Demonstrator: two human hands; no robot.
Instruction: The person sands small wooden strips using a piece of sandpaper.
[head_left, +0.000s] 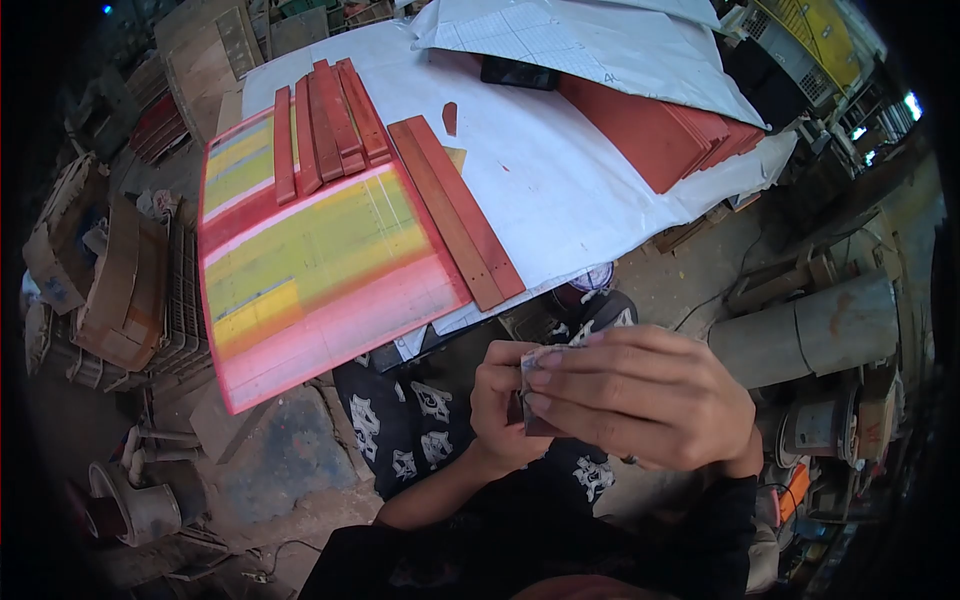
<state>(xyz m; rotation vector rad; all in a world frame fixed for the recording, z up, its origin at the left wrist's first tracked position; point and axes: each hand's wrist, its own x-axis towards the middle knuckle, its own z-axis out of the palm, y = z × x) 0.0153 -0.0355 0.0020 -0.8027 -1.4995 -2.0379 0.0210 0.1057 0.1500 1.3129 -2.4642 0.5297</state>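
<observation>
Head view: across the upper frame a white-covered table (560, 170) carries a paint-streaked board (310, 270) and red-painted strips (330, 125), coated already by the look of them. Lower centre, both hands meet over the lap. The right hand (640, 400) and left hand (500, 410) pinch a small folded, crumpled grey-brown sheet (535, 362), possibly sandpaper, fingers closed on it.

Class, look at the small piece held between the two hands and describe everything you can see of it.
The small piece is a thin, grey-brown, worn-looking bit, possibly folded sandpaper or cloth; the material cannot be told for sure. It is mostly hidden. The right hand covers it from the front with fingertips across it, and the left hand grips it from behind. It is held above the person's lap, below the table edge.
</observation>
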